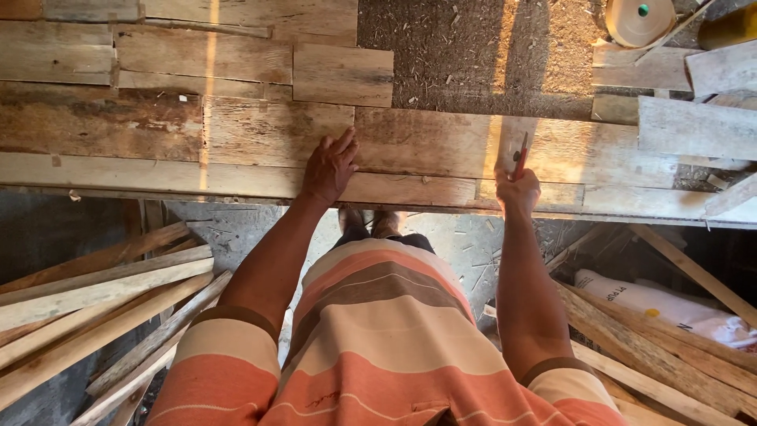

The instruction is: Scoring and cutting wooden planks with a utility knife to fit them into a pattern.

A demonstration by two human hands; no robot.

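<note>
My left hand (pixel 330 167) lies flat, fingers spread, on a long weathered wooden plank (pixel 426 146) that runs across the workbench in front of me. My right hand (pixel 517 188) is closed around a red pencil (pixel 521 156), whose tip points up onto the same plank, a little to the right of the left hand. Several other rough boards (pixel 197 55) lie side by side behind the plank.
Sawdust and chips cover the bench surface (pixel 489 55) at the back. A cream roll (pixel 639 20) sits at the top right beside more boards (pixel 694 126). Loose wooden slats (pixel 95 300) lean at the lower left and lower right, with a white sack (pixel 654 304) under the right ones.
</note>
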